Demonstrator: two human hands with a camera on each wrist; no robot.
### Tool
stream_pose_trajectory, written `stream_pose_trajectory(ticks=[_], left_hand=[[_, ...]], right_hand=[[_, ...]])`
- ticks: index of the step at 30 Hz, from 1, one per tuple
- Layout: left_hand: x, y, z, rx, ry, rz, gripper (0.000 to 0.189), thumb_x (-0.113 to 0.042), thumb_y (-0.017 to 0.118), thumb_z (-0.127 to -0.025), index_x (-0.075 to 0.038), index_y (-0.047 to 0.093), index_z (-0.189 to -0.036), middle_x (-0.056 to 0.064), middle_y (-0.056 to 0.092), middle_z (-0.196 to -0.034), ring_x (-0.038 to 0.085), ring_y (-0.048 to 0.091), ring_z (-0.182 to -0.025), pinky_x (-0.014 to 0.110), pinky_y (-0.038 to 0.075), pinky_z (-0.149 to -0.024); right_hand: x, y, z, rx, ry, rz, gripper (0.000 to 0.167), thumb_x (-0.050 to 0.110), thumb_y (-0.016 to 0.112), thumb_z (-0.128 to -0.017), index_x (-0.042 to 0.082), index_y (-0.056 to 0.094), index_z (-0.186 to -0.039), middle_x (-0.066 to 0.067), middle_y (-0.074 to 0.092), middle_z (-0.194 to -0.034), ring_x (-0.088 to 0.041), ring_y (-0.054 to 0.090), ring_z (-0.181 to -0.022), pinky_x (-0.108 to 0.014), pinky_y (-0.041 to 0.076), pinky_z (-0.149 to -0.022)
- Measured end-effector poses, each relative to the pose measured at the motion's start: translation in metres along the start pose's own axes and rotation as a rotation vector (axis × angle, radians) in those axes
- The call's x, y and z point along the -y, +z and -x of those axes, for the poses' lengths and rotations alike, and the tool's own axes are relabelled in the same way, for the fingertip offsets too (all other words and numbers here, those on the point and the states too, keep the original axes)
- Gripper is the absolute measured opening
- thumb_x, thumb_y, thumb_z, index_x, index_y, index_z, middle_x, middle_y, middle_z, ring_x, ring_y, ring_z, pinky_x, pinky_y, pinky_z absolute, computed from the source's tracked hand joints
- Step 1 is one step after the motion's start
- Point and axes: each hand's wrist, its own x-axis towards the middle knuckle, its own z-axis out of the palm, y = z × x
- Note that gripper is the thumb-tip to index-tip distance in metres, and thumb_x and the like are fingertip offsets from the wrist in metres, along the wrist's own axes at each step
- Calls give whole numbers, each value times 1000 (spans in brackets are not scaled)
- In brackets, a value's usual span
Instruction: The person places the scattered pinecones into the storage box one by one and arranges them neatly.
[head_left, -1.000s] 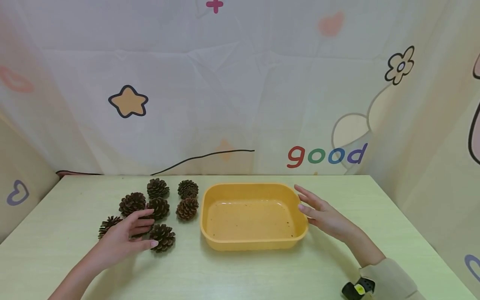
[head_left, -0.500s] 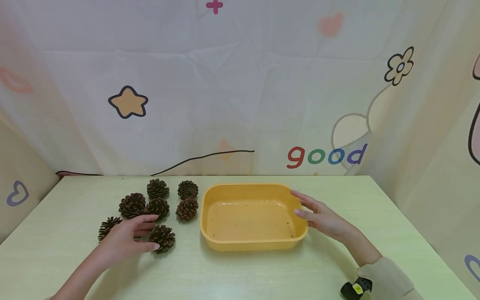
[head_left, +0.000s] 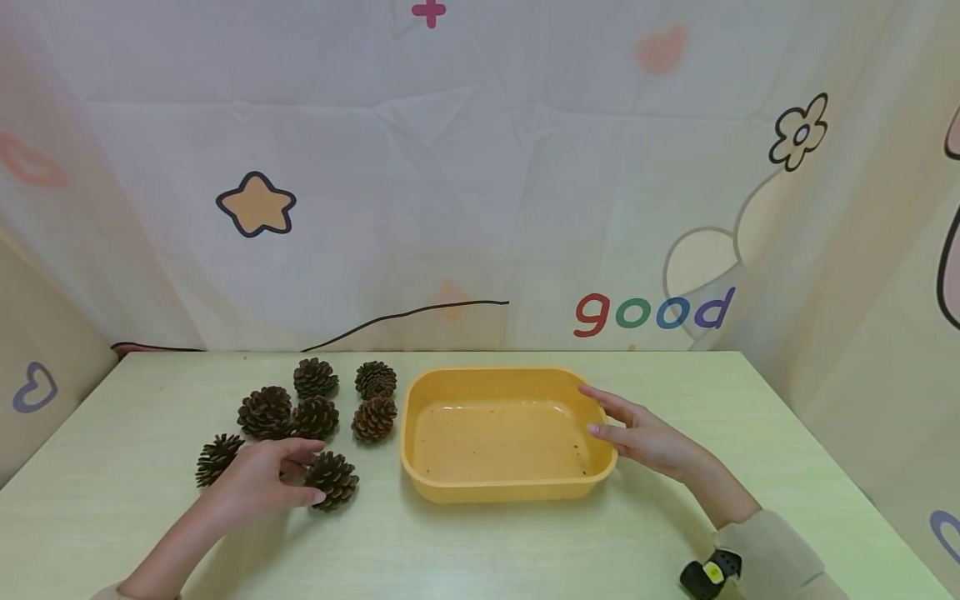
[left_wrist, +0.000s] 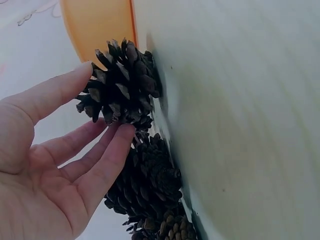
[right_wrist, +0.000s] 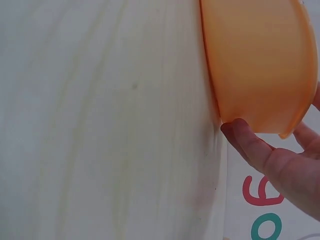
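Observation:
My left hand (head_left: 258,483) pinches the nearest brown pine cone (head_left: 332,481) between thumb and fingers. In the left wrist view this pine cone (left_wrist: 120,82) sits at the fingertips, close to the tabletop. Around the hand lie several more pine cones, one (head_left: 217,458) partly behind it and another (head_left: 315,417) just beyond the fingers. A yellow plastic basin (head_left: 510,492) stands right of the cones, with only small dark specks inside. At its right end my right hand (head_left: 656,442) grips the rim, thumb over the inside, other fingers along the outer wall (right_wrist: 260,65).
The pale wooden table (head_left: 465,550) ends at a printed cloth backdrop (head_left: 420,208). Two pine cones, one (head_left: 374,419) in front of the other (head_left: 376,379), stand close to the basin's left side. A black wrist device (head_left: 711,575) sits at the right sleeve.
The left hand has closed on the near pine cone and shifted it slightly right. The right hand has moved left from beside the basin onto its rim.

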Motion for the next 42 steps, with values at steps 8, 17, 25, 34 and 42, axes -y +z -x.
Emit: stream_pose_trajectory(ticks=[8, 17, 25, 34, 42], left_hand=[[-3, 3, -4, 23, -27, -31, 64, -27, 80, -65, 1, 57, -119, 9, 65, -95, 15, 58, -77, 31, 51, -65], [-3, 7, -5, 27, 13, -10, 61, -29, 80, -65, 0, 59, -115, 19, 61, -112, 24, 62, -89, 37, 53, -76], [-4, 8, -5, 25, 35, 39, 51, -27, 80, -65, -4, 60, -106, 15, 61, -110, 32, 60, -98, 41, 51, -82], [-4, 10, -4, -1, 40, 67, 50, -27, 81, -65, -5, 60, -105, 13, 62, -109, 31, 61, -97, 41, 51, -82], [-7, 8, -2, -51, 46, 54, 50, -30, 80, -65, -9, 61, -106, 7, 63, -107, 22, 61, -91, 33, 53, -77]], right_hand=[[-2, -2, -1, 18, 3, -8, 68, 22, 55, -92, 10, 16, -146, -21, 0, -150, -43, 15, -134, -44, 36, -99], [-4, -6, -2, 48, 4, -24, 66, 21, 53, -93, 11, 16, -146, -20, -1, -151, -43, 17, -133, -42, 38, -98], [-7, -9, -3, 65, -3, -23, 66, 21, 52, -93, 12, 15, -147, -19, -2, -151, -43, 17, -133, -42, 38, -98], [-7, -8, -4, 50, 6, -35, 65, 20, 51, -93, 13, 15, -147, -18, -2, -151, -42, 16, -134, -41, 40, -96], [-7, -7, -3, 49, 4, -58, 67, 20, 53, -93, 13, 14, -147, -18, -1, -151, -42, 18, -134, -38, 42, -95]])
